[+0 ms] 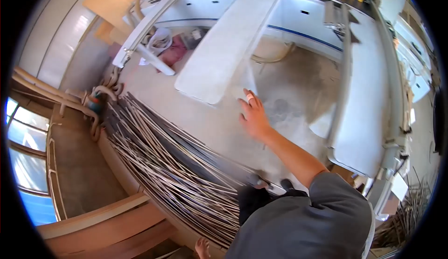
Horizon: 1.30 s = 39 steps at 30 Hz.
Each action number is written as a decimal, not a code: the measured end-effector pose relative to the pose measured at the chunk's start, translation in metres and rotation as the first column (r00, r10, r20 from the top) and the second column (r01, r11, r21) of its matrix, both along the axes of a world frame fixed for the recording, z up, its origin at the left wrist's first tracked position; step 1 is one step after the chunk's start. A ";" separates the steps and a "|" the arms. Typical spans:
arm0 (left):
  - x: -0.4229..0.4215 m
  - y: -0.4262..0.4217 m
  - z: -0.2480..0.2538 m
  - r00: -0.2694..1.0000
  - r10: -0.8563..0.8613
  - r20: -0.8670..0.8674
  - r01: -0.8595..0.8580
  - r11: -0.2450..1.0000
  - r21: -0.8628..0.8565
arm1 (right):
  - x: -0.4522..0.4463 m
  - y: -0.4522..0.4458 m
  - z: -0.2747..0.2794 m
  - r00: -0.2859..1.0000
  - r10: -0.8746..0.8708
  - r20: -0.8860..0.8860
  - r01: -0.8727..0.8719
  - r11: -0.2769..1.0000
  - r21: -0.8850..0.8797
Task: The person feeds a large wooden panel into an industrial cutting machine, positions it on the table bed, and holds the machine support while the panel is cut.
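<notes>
My right hand (pixel 254 116) reaches forward at the end of my outstretched arm, its fingers apart and nothing visible in them. A pale band wraps one of its fingers. Just beyond the fingertips lies the near end of a long white support table (pixel 228 49); whether I touch it I cannot tell. My left hand (pixel 202 248) shows small at the bottom edge, low by my side. Its fingers look loose, with no object seen in them, though the rest is cut off by the frame.
A heap of long thin strips (pixel 172 156) lies on the floor to my left. Wooden boards (pixel 112 221) are stacked at the lower left. Another white support table (pixel 364 95) and a metal rail (pixel 339 81) stand right. A white bag (pixel 161 39) sits behind.
</notes>
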<state>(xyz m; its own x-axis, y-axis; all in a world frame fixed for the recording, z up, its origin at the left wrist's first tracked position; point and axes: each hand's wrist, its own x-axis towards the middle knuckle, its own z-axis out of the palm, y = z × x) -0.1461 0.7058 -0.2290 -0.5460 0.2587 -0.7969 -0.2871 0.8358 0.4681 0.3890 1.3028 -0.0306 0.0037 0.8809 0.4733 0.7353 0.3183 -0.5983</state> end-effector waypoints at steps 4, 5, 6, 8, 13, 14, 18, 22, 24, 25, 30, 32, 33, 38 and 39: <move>-0.008 0.117 -0.033 0.997 -0.043 0.057 0.045 0.998 -0.038 | -0.079 0.123 -0.005 1.000 -0.019 0.016 0.019 0.999 0.044; -0.024 0.143 -0.033 0.995 -0.067 0.074 0.070 0.997 -0.039 | -0.100 0.147 -0.010 0.999 -0.034 0.021 0.033 0.998 0.053; -0.039 0.177 -0.034 0.990 -0.096 0.101 0.101 0.994 -0.041 | -0.118 0.186 -0.010 0.998 -0.056 0.031 0.053 0.995 0.081; -0.067 0.233 -0.030 0.980 -0.139 0.143 0.149 0.987 -0.062 | -0.153 0.250 -0.017 0.987 -0.118 0.105 0.119 0.993 -0.002; -0.183 0.368 0.002 0.963 -0.229 0.141 0.238 0.970 -0.052 | -0.202 0.361 -0.058 0.912 -0.275 0.304 0.317 0.944 -0.096; -0.211 0.402 0.012 0.962 -0.246 0.120 0.253 0.966 -0.043 | -0.199 0.369 -0.075 0.906 -0.241 0.348 0.332 0.914 -0.232; -0.316 0.570 0.030 0.976 -0.214 0.043 0.212 0.976 0.053 | -0.204 0.384 -0.078 0.888 -0.191 0.419 0.336 0.890 -0.307; -0.390 0.737 0.043 0.904 -0.416 -0.101 0.420 0.907 0.028 | -0.207 0.400 -0.077 0.908 -0.225 0.355 0.366 0.838 -0.405; -0.410 0.818 0.055 0.755 -0.648 -0.097 0.646 0.761 -0.054 | -0.208 0.404 -0.088 0.887 -0.243 0.393 0.394 0.842 -0.368; -0.423 0.865 0.058 0.702 -0.709 -0.072 0.705 0.705 -0.078 | -0.207 0.408 -0.097 0.869 -0.270 0.414 0.424 0.837 -0.345; -0.486 1.080 0.040 0.556 -0.830 0.035 0.827 0.549 -0.119 | -0.223 0.419 -0.103 0.761 -0.446 0.471 0.603 0.754 -0.261; -0.503 1.169 0.004 0.526 -0.844 0.103 0.848 0.513 -0.133 | -0.225 0.418 -0.117 0.641 -0.518 0.566 0.730 0.641 -0.240; -0.511 1.206 -0.009 0.516 -0.844 0.147 0.855 0.496 -0.152 | -0.231 0.423 -0.108 0.564 -0.592 0.576 0.807 0.544 -0.230; -0.490 1.448 -0.042 0.599 -0.729 0.332 0.800 0.529 -0.283 | -0.308 0.538 -0.072 0.699 -0.706 0.113 0.705 0.654 -0.273; -0.478 1.488 -0.048 0.445 -0.873 0.202 0.893 0.416 -0.169 | -0.331 0.575 -0.056 0.706 -0.708 0.007 0.683 0.678 -0.270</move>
<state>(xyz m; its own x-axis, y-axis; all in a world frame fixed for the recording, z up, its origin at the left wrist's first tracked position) -0.6240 2.1934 -0.2766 -0.0623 0.3804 -0.9227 0.6486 0.7181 0.2522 0.0579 1.8778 -0.0863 0.6929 0.6874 0.2176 0.6249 -0.4220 -0.6569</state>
